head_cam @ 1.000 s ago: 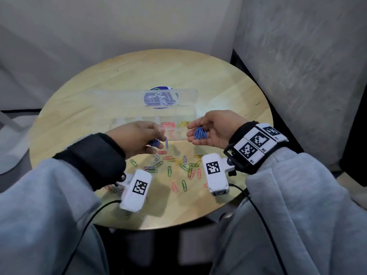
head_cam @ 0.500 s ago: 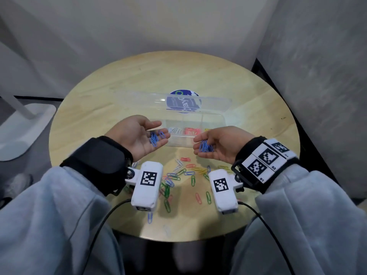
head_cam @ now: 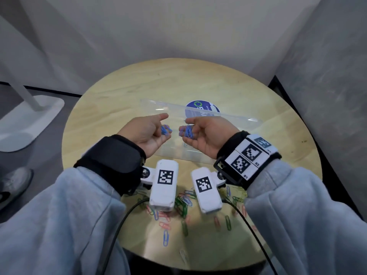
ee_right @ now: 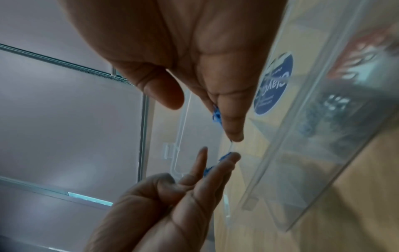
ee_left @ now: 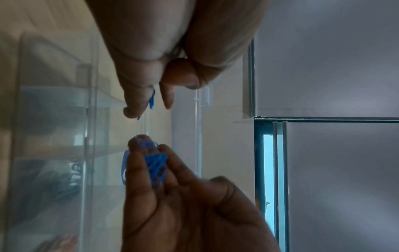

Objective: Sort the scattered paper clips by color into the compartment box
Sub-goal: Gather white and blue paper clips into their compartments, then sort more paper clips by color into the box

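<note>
left hand (head_cam: 148, 133) palm up, fingers loosely curled, cradles small bunch of blue clips (head_cam: 165, 130). right hand (head_cam: 206, 135) same, cups bigger blue bunch (head_cam: 187, 132). both hover over clear compartment box (head_cam: 178, 153) on round table (head_cam: 228, 86). advice: choose one empty compartment, lower hands close, tip slowly so clips not bounce out. many mixed clips (head_cam: 183, 205) wait near table edge.

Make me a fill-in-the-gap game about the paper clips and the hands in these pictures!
1. Both hands, the left hand and the right hand, hold clips that are ____.
2. The table has a ____ shape.
3. The compartment box is made of ____ plastic.
4. The round sticker seen through the lid is mostly ____.

Missing words: blue; round; clear; blue
</note>
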Demonstrator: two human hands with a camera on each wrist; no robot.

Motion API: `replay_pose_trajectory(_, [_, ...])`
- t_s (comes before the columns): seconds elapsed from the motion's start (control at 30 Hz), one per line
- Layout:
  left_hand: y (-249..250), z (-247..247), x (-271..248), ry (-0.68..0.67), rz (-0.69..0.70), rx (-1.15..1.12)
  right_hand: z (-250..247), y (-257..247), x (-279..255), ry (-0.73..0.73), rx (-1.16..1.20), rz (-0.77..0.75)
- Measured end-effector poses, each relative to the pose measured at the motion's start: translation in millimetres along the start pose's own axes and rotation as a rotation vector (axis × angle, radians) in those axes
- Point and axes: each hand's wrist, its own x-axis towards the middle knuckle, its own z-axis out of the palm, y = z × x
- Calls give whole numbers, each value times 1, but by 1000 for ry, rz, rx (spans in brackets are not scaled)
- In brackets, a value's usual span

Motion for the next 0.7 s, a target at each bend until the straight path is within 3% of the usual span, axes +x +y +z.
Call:
replay_pose_trajectory(0.23, [-8, 1, 5, -86, 47, 24, 2, 2, 0, 22, -12, -21])
replay_pose_trajectory(0.47, [-11, 0, 0, -125, 117, 130, -52, 13, -41, 156, -309, -34])
replay_pose_trajectory(0.57, [-16, 8, -8, -177, 157, 363, -87, 22, -66, 249, -463, -22])
replay_pose_trajectory(0.7, [-35, 14, -20, -373, 218, 1036, -120, 31, -83, 352, -756, -10])
